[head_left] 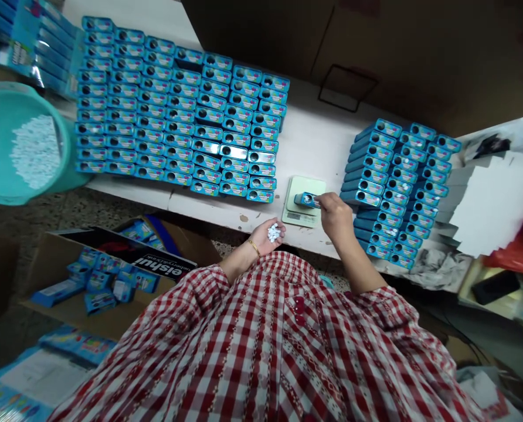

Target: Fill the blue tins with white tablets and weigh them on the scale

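Note:
My left hand (269, 235) is cupped palm up at the table's front edge, holding a small pile of white candies (274, 233). With bent fingers, my right hand (335, 215) grips the end of a small blue candy box (308, 199), which has a round hole near its other end. That box is on or just over the pan of a pale green kitchen scale (291, 218); contact is hard to tell. The scale's display is too small to read.
Rows of similar blue boxes (177, 117) stand left of the scale, more boxes (397, 193) to the right. A turquoise bucket (6, 176) of white candies is at far left. Below it sits an open carton (63, 246) with blue packs. Brown cartons (376, 47) stand behind the table.

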`<control>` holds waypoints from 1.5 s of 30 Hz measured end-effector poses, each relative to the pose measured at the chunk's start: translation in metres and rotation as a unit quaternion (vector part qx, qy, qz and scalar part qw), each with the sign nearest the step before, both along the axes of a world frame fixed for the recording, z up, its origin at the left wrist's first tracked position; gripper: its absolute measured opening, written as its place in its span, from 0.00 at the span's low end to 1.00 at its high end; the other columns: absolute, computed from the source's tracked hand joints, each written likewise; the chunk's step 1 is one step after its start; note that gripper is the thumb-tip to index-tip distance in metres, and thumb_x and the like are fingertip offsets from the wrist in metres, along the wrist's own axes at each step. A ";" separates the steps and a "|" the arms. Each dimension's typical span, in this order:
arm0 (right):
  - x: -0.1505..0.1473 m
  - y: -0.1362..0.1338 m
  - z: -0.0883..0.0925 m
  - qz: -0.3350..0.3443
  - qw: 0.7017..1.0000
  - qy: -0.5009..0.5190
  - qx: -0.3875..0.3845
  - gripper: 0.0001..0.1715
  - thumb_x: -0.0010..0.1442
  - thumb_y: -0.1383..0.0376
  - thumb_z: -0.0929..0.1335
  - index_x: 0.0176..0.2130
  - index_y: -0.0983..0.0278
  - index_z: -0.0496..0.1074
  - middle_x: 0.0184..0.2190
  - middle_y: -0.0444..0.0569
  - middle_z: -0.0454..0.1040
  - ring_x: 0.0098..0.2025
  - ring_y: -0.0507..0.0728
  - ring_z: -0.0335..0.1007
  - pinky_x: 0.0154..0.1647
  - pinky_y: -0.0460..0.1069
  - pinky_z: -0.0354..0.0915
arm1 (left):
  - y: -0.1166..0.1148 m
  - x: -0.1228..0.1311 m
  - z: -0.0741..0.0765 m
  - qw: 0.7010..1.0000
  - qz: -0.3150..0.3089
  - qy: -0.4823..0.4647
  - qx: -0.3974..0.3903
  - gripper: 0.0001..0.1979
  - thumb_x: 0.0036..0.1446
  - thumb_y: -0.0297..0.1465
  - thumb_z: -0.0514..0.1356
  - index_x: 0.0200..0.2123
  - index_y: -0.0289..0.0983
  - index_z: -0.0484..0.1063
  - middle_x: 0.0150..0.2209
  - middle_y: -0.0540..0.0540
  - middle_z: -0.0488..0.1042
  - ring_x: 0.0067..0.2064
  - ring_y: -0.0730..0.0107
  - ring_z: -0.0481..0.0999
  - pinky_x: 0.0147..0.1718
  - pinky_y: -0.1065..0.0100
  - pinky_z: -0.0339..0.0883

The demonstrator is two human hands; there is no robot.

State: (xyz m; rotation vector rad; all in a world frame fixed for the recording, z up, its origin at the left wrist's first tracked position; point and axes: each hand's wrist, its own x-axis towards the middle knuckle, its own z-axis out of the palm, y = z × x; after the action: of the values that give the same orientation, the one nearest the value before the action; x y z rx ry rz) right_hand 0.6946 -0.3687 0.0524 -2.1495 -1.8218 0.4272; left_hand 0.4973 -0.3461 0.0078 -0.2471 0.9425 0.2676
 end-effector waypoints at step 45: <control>0.084 0.210 -0.068 -0.056 0.984 0.116 0.124 0.33 0.55 0.70 0.60 0.59 0.60 0.54 0.62 0.50 0.50 0.60 0.56 0.52 0.55 0.54 0.57 | 0.007 -0.090 0.004 0.975 0.151 0.165 -0.001 0.13 0.58 0.28 0.50 0.22 0.33 0.64 0.22 0.47 0.68 0.21 0.78 0.67 0.18 0.76 0.63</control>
State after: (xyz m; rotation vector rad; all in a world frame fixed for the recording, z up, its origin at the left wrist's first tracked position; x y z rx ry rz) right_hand 0.7788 -0.1588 -0.0159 -1.9324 -1.5310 0.3841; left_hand 0.4069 -0.3391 0.0119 -0.3550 1.2340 0.6013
